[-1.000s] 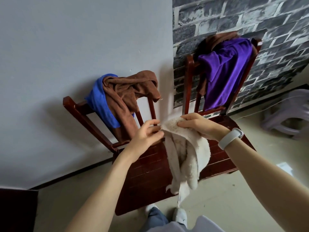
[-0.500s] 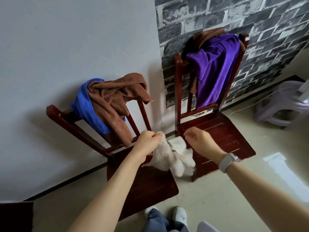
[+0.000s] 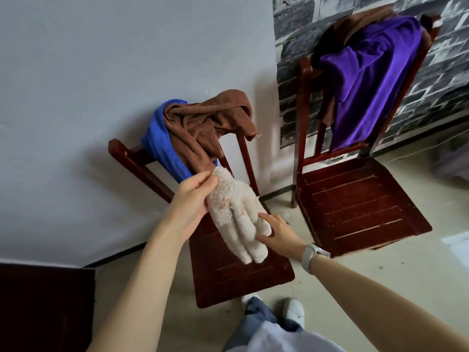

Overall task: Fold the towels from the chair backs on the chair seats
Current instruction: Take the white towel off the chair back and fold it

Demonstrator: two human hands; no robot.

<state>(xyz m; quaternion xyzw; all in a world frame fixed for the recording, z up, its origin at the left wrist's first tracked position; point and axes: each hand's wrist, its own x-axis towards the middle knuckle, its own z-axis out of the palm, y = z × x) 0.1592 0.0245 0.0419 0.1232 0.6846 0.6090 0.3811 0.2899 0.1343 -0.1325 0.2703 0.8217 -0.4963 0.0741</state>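
Two wooden chairs stand against the wall. Over the near chair's seat (image 3: 228, 275) a cream towel (image 3: 236, 214) hangs bunched, long axis slanting down-right. The left hand (image 3: 193, 199) pinches its top end; the right hand (image 3: 279, 235), fingers loosely spread, touches its lower side, fingertips partly hidden.

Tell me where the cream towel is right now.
In the head view the cream towel hangs over the left chair's seat, pinched at its top by the left hand and touched low down by the right hand.
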